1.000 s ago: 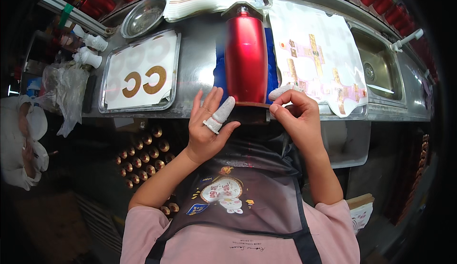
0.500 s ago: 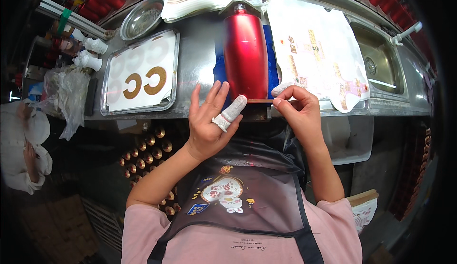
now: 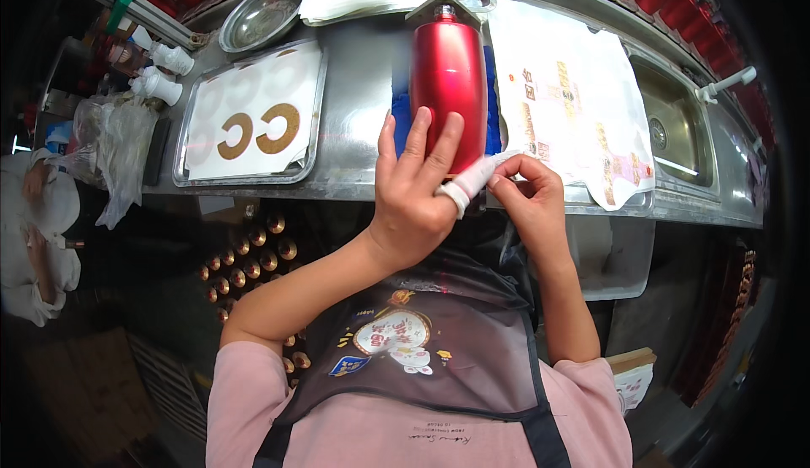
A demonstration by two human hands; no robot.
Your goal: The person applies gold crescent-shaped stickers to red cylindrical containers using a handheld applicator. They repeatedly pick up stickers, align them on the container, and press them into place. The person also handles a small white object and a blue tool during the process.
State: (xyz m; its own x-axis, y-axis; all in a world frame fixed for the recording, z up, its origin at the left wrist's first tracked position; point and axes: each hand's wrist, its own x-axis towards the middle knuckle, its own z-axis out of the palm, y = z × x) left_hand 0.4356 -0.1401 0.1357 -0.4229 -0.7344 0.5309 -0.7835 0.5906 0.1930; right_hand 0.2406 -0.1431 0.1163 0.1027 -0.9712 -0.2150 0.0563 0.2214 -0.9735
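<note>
Pinching the white wrap point(image 3: 472, 183) on the left thumb, the right hand point(image 3: 527, 194) has its fingertips closed. Left hand point(image 3: 413, 190) fingers are spread, touching the red bottle point(image 3: 448, 88) lying on the steel counter point(image 3: 363, 105). Bottle looks rigid, glossy, probably slippery; best gripped mid-body.

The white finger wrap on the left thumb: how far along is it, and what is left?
Done: the white fabric finger wrap already covers most of the left hand's thumb. In hand: the right hand pinches its tip. Left: the glossy red metal bottle lies on the steel counter, bare of any label.
</note>
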